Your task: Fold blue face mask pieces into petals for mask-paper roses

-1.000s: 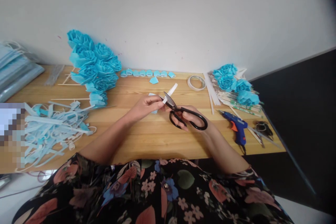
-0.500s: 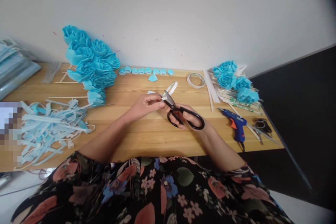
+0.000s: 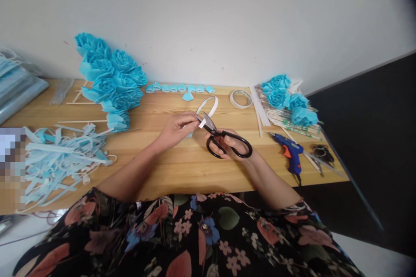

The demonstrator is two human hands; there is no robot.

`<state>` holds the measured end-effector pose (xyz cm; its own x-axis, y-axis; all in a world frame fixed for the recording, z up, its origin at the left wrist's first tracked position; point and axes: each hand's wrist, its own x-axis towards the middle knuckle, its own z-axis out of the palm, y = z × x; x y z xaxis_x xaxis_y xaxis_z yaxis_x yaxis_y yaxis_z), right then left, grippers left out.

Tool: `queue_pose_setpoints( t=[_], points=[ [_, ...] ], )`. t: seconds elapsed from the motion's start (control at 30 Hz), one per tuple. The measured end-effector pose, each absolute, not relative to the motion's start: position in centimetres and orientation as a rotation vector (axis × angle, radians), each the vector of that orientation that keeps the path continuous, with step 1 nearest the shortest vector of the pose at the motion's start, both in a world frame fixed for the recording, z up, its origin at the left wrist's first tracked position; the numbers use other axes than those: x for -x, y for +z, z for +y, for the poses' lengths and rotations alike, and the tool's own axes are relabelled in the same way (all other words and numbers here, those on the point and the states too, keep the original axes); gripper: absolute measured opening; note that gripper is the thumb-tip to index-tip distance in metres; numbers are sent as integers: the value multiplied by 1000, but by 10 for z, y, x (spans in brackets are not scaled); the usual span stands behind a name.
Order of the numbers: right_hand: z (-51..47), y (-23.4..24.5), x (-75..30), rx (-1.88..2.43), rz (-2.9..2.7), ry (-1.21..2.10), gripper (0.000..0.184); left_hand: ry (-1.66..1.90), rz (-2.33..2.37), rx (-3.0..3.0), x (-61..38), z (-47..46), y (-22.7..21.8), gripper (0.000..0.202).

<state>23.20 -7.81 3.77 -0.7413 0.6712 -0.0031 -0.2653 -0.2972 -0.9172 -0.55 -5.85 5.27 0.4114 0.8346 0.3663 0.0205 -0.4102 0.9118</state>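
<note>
My right hand [image 3: 227, 140] is wrapped round the handles of black-handled scissors [image 3: 238, 143], whose blades point up and to the left. A short strip of white tape [image 3: 203, 123] lies across the blades. With thumb and fingers pinched together, my left hand [image 3: 182, 127] is at the blade tips and grips the white tape; its fingers partly hide the hold. Just beyond the blades is a narrow white tape roll [image 3: 212, 104]; whether it hangs from the hand or touches the table cannot be made out. A pale blue piece [image 3: 188, 134] shows under my left hand.
Blue fabric roses [image 3: 110, 73] are heaped at the left, above a pile of pale blue strips [image 3: 65, 160]. Small blue petals [image 3: 173, 88] line the wall side. Another tape roll [image 3: 241, 99], more roses [image 3: 280, 91] and a blue glue gun [image 3: 292, 151] are on the right.
The narrow tape roll has shifted away and slightly left, showing more of its ring. The short white strip now stands out across the blades. My left fingers have drawn back slightly left.
</note>
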Motion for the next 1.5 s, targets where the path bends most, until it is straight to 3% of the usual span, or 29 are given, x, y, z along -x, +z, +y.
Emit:
queue_pose_setpoints(
  t=[0.3, 0.6, 0.87, 1.5],
  points=[
    [-77, 31, -233, 502, -1386, 2028, 51, 1184, 762, -1764, 4, -60, 50, 31],
    [-80, 39, -237, 676, -1523, 2015, 57, 1218, 948, -1701, 2, -60, 51, 33],
    [-77, 47, -242, 547, -1673, 1913, 69, 1167, 994, -1414, 6, -59, 46, 35],
    [-73, 41, -246, 662, -1638, 1953, 63, 1027, 870, -1467, 7, -59, 46, 50]
  ],
)
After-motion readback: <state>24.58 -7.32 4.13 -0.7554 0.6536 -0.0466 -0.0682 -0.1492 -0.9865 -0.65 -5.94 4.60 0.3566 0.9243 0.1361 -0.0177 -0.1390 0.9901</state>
